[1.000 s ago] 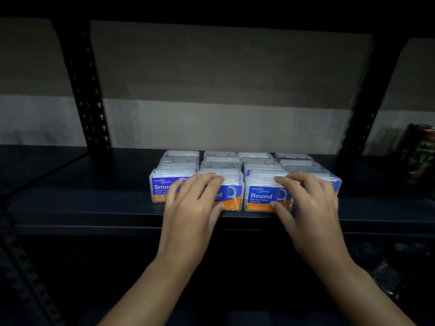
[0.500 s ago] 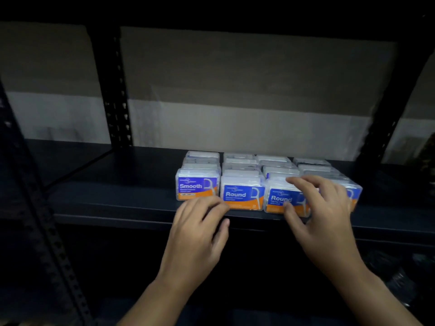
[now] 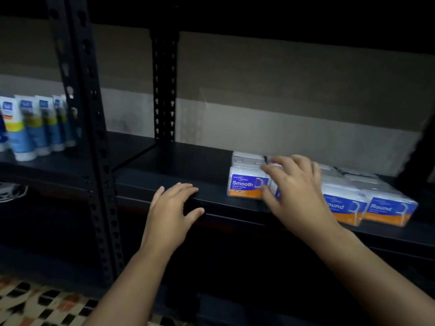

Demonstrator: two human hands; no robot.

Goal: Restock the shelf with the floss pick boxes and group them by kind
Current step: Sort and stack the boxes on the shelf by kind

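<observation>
Several clear floss pick boxes with blue and orange labels stand in rows on the dark shelf. The leftmost front one is a "Smooth" box; two "Round" boxes stand at the right front. My right hand lies spread over the second box from the left, hiding its label, thumb at its front and fingers on top. My left hand rests with relaxed fingers on the shelf's front edge, left of the boxes, holding nothing.
Perforated black uprights frame the bay. Blue and white tubes stand on the neighbouring shelf at far left. A patterned floor shows at bottom left. Below the shelf it is dark.
The view swung left, so the boxes now lie at the right. My left hand left the boxes and dropped to the shelf edge. My right hand shifted left onto the second box.
</observation>
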